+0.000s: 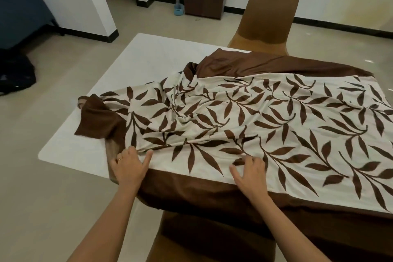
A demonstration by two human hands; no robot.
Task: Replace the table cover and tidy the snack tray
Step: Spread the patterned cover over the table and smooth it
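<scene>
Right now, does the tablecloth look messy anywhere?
Yes. The leaf-patterned cover is bunched into wrinkles at its middle left, and its brown corner is flipped over. It sits askew, leaving the left part of the white table uncovered.

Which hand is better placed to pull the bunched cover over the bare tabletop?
Likely left. The left hand rests on the table cover beside its bunched edge, next to the uncovered table; the right hand lies further right on flatter cloth.
</scene>
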